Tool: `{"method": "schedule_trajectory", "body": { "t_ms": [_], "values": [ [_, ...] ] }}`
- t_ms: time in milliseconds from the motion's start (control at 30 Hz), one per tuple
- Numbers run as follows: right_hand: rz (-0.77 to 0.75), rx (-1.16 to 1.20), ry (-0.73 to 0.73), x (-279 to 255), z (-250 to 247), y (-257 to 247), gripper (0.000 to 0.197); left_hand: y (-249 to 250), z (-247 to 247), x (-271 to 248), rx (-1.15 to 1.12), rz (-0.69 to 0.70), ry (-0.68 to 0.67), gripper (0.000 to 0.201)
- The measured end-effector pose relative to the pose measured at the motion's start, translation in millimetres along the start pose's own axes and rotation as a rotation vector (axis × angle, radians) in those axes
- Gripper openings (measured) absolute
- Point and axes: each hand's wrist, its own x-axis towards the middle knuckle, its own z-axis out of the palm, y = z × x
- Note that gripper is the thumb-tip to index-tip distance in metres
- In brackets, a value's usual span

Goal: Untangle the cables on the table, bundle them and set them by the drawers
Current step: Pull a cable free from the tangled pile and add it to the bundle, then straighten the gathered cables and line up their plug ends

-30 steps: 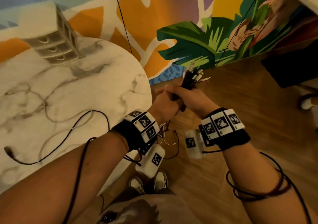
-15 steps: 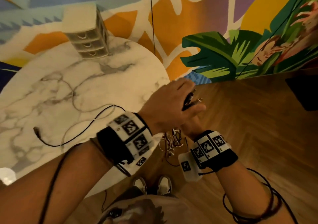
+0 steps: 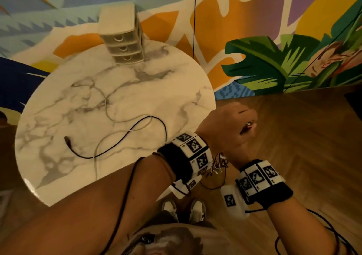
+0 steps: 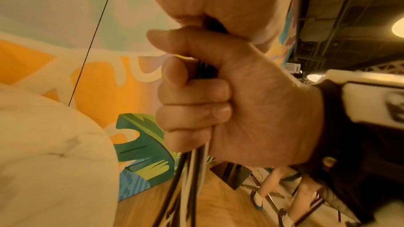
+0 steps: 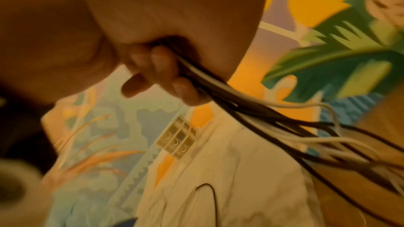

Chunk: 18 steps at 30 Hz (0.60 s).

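Cables [image 4: 192, 175] in a black-and-white bunch are gripped by both hands, held out past the edge of the round marble table [image 3: 58, 176], over the wood floor [image 3: 293, 137]. Left hand [image 3: 225, 129] sits on top in the head view and pretty much covers the right hand [image 4: 218, 101] below it. From the left wrist cam you can see the right hand's fingers [image 4: 192, 92] curled tight around the bunch, with the strands hanging down out of the fist. Right wrist cam is blurry, but it shows the left hand's fingers wrapped round the same cables, which trail off loose toward the floor. So both hands are clamped on the bundle, stacked one over the other and touching.

Two cables are on the table: a black cable [image 3: 117, 143] with a plug at its end, and a white cable [image 3: 105, 106] looping across it. Small three-drawer unit [image 3: 123, 39] stands at the far edge of the table by the painted mural wall [image 3: 274, 59], well apart from the hands.
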Motion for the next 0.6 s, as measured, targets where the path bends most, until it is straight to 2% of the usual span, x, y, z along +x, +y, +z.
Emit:
{"method": "schedule_trajectory", "body": {
  "t_ms": [33,67,100,133,167,200,233,267,300,333,367,400,433,467,500,567,600],
  "values": [
    [0.042,-0.038,0.059,1.2,7.2,5.1,0.033,-1.8,1.5,-3.2,-0.024,0.047,0.008,0.016],
    [0.078,-0.210,-0.052,-2.2,5.7,16.1,0.027,-4.0,3.3,-6.4,-0.039,0.078,0.011,0.016],
    [0.101,-0.393,0.051,1.9,6.7,11.6,0.021,-7.2,4.4,-10.6,-0.048,0.088,0.011,0.015],
    [0.140,-0.634,0.239,11.7,24.2,3.2,0.016,-10.2,2.8,-15.5,-0.053,0.076,0.007,0.016],
    [0.199,-0.732,0.279,14.8,34.2,-1.0,0.012,-13.1,0.1,-19.9,-0.068,0.040,-0.020,0.018],
    [0.250,-0.667,0.164,15.4,35.8,-4.9,0.007,-16.5,-6.1,-24.6,-0.097,-0.025,-0.072,0.021],
    [0.252,-0.565,0.033,15.6,31.0,-1.5,0.011,-21.1,-14.1,-27.7,-0.134,-0.108,-0.123,0.023],
    [0.102,-0.568,-0.035,17.8,36.3,10.2,0.016,-28.3,-24.4,-30.8,-0.170,-0.194,-0.148,0.027],
    [-0.041,-0.369,-0.135,20.4,48.8,8.2,0.019,-37.3,-37.0,-34.4,-0.207,-0.285,-0.137,0.030],
    [-0.025,-0.147,-0.261,21.8,46.6,11.0,0.029,-48.4,-49.4,-39.3,-0.237,-0.381,-0.103,0.031],
    [0.001,-0.020,-0.280,24.9,47.6,17.9,0.041,-63.3,-60.6,-47.7,-0.234,-0.485,-0.058,0.031],
    [0.024,0.000,-0.249,26.6,52.4,24.5,0.049,-81.8,-68.9,-59.6,-0.182,-0.589,-0.041,0.030],
    [0.058,0.012,-0.244,27.7,62.7,27.3,0.054,-100.3,-75.0,-76.9,-0.087,-0.692,-0.096,0.030],
    [0.079,0.026,-0.262,26.2,66.9,30.8,0.056,-115.8,-78.7,-99.2,0.038,-0.778,-0.238,0.030],
    [0.092,0.063,-0.291,24.5,70.9,35.0,0.058,-127.3,-76.9,-125.1,0.169,-0.831,-0.437,0.030],
    [0.122,0.130,-0.348,23.6,73.9,43.3,0.059,-133.3,-65.3,-176.3,0.329,-0.848,-0.817,0.048],
    [0.137,0.136,-0.376,23.1,75.7,44.9,0.060,-132.3,-57.4,-195.9,0.354,-0.831,-0.922,0.061]
  ]
}}
